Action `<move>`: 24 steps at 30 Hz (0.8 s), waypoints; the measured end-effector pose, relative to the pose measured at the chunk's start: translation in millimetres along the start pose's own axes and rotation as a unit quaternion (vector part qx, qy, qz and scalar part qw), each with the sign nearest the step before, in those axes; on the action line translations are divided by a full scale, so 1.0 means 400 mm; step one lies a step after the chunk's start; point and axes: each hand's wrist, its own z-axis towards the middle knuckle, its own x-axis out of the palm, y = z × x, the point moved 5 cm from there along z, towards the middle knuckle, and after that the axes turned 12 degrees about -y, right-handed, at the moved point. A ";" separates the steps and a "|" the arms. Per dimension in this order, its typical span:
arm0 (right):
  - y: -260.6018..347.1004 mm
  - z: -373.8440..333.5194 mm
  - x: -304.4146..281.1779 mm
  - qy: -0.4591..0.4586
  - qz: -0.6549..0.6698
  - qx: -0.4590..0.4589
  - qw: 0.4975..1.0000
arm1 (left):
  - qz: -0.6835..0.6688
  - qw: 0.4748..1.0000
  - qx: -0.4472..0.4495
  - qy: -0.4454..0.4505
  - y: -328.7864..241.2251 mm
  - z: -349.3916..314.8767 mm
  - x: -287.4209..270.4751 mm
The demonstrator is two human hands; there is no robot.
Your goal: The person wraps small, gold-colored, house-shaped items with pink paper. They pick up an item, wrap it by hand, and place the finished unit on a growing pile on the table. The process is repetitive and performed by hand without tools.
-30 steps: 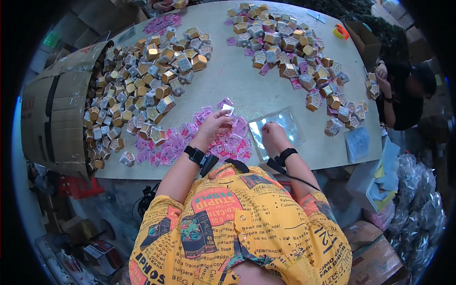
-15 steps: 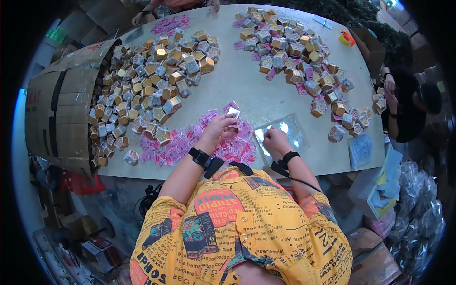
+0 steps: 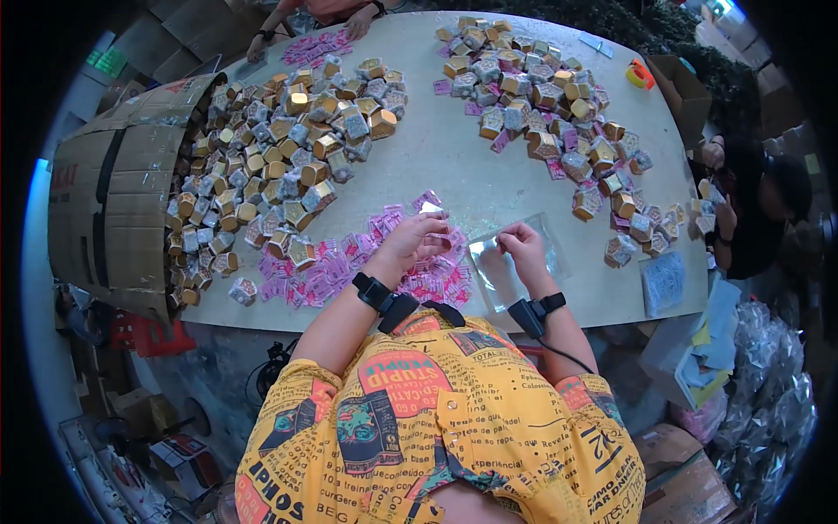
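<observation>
My left hand (image 3: 415,239) is curled over the pile of pink printed cards (image 3: 327,266), its fingertips closed next to a small bright white patch (image 3: 429,208). What those fingers hold is too small to tell. To its right, my right hand (image 3: 524,248) pinches with thumb and forefinger at a clear plastic bag (image 3: 491,272), whose shiny sheet hangs toward the table's near edge. Beneath and beyond it lies a flat stack of clear bags (image 3: 553,237), partly hidden by the hand.
Gold, wrapped polygonal boxes (image 3: 279,148) spill from a cardboard carton (image 3: 113,201) at left. More boxes with pink cards (image 3: 559,140) lie at right. A clear plastic pack (image 3: 662,284) and a tape roll (image 3: 640,74) rest there. Co-workers' hands (image 3: 360,22) show at the far side and right.
My right hand has risen slightly and turned from a closed fist to a pinch, with clear plastic now extending nearer. The left hand has barely shifted. Co-workers' hands have moved.
</observation>
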 end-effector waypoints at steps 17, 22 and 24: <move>0.084 -0.029 0.200 0.012 0.009 -0.031 0.999 | 0.150 0.964 0.218 0.002 -0.060 -0.061 0.050; 0.092 -0.034 0.223 0.031 0.001 -0.049 0.998 | 0.334 0.766 0.534 -0.127 -0.124 -0.125 0.074; 0.090 -0.033 0.229 0.032 0.007 -0.059 0.998 | 0.360 0.734 0.557 -0.146 -0.139 -0.142 0.080</move>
